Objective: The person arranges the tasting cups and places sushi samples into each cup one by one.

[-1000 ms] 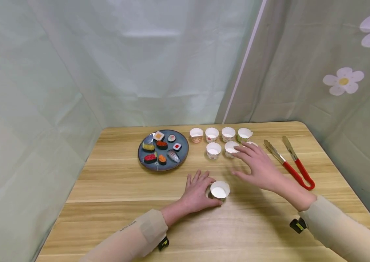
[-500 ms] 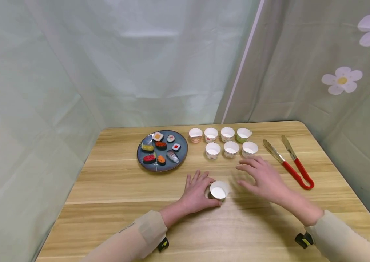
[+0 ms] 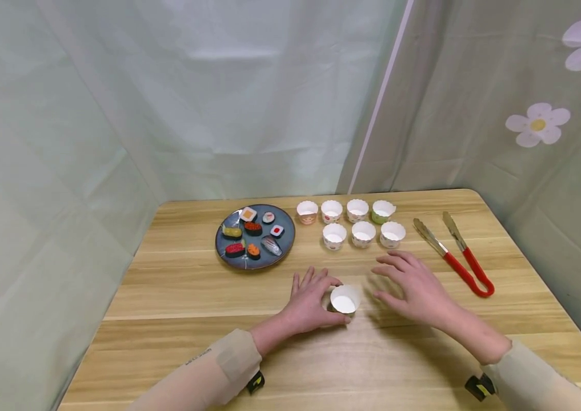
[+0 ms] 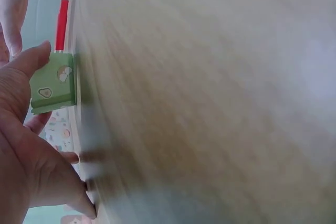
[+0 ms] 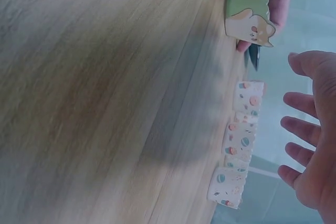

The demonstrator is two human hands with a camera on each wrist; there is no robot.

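On the left of the wooden worktop (image 3: 167, 285) is a round blue plate (image 3: 287, 251). It has eight little sushi pieces (image 3: 253, 228) on it, with red, orange, yellow and silver tops. Next comes the left hand (image 3: 307, 308), low down and nearer the person. Its thumb and pointing finger curl around the sides of a green cup (image 3: 345, 299) with a white inside. The cup has an animal face on it and a small avocado picture too. It seems to sit on the worktop, but its bottom is hard to see. Behind it are more cups in two rows — four paper cups (image 3: 332, 211) at the back and three white cups (image 3: 363, 231) in front. The right hand (image 3: 419, 291) is to the right of the green cup, fingers spread wide, holding nothing — near the cup but apart from it. Far right lie the tongs (image 3: 459, 271), with red handles and their tips apart.
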